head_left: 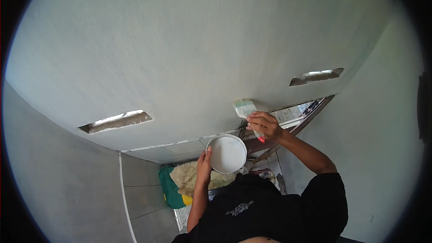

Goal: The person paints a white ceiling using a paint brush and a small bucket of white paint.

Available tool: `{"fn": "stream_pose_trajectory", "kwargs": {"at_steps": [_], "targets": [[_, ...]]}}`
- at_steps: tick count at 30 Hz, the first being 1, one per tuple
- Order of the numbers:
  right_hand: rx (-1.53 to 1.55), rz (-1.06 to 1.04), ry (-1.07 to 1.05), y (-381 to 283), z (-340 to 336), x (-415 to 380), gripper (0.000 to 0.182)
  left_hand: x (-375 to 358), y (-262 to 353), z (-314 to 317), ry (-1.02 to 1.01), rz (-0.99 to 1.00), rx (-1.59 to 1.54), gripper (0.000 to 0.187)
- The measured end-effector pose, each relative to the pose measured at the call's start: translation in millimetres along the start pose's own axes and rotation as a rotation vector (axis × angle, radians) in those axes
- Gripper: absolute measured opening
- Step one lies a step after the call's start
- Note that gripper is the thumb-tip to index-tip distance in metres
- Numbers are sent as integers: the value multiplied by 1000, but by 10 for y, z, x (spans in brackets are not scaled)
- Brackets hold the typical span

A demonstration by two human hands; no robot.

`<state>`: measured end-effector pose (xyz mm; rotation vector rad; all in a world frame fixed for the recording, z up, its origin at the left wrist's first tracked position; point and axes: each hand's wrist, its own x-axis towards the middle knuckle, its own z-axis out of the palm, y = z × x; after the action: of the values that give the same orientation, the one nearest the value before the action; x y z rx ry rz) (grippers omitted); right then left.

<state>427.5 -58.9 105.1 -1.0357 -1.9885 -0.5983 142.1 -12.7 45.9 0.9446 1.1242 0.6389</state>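
My right hand (265, 125) is closed around the handle of a paintbrush (245, 108). The brush is coated in white, with a red end on its handle, and its pale bristles are right at the grey-white wall (193, 54). My left hand (204, 165) grips the side of a round white tub (244, 154), held in front of my chest below the brush. White paint (226, 153) fills the part of the tub that shows. The left fingers under the tub are hidden.
Two slot openings, one at left (118, 121) and one at right (317, 77), cut through the wall. A brown wooden frame (310, 116) leans at right. Below lie a green bag (168, 188) and a shaggy beige cloth (183, 176), beside tiled lower walls (144, 189).
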Motion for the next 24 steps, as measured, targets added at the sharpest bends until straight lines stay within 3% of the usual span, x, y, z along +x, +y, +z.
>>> {"fn": "stream_pose_trajectory", "kwargs": {"at_steps": [3, 6, 12, 15, 17, 20, 24], "targets": [[149, 174, 23, 164, -84, 58, 27, 34, -19, -31, -17, 14, 18, 71], [199, 401, 65, 297, -524, 654, 20, 46, 11, -16, -32, 31, 36, 72], [242, 263, 296, 538, -1509, 1822, 10, 43, 14, -7, -69, 62, 47, 70], [156, 80, 391, 618, -1848, 2244, 12, 0, 50, 20, -58, 65, 35, 68], [-169, -113, 592, 678, -1969, 2354, 11, 13, 18, 20, -44, 56, 28, 67], [-360, -215, 654, 708, -1795, 2316, 17, 40, -65, 0, -36, 48, 7, 65], [-343, -275, 353, 442, -1005, 1741, 32, 6, -28, 8, -35, 25, 5, 65]]}}
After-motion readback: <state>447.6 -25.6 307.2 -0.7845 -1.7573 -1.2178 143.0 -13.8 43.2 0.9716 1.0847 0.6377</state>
